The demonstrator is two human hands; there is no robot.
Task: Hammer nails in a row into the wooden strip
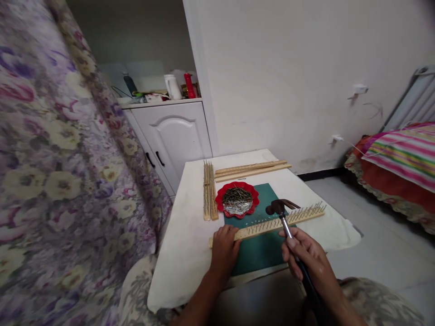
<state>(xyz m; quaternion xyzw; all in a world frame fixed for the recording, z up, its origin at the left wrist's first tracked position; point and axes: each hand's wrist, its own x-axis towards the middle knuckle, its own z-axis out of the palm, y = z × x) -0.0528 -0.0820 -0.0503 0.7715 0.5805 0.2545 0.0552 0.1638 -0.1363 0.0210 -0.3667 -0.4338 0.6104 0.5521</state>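
My left hand (224, 248) is wrapped over the left end of a wooden strip (242, 234). Rows of nails (306, 212) stand up from this strip along its middle and right side. In my right hand (307, 253) is a claw hammer (288, 228), its dark handle under my fingers and its head raised near the strip. The strip lies across a green mat (263, 257). Just behind it, a red scalloped dish (219, 199) holds a heap of loose nails (238, 199).
The table has a white cover (180, 253). Nail-studded strips (209, 192) lie at its left, with more wooden strips (253, 171) along the back. A floral curtain (84, 181) hangs at left, beside a white cabinet (180, 136). A bed (404, 154) stands at right.
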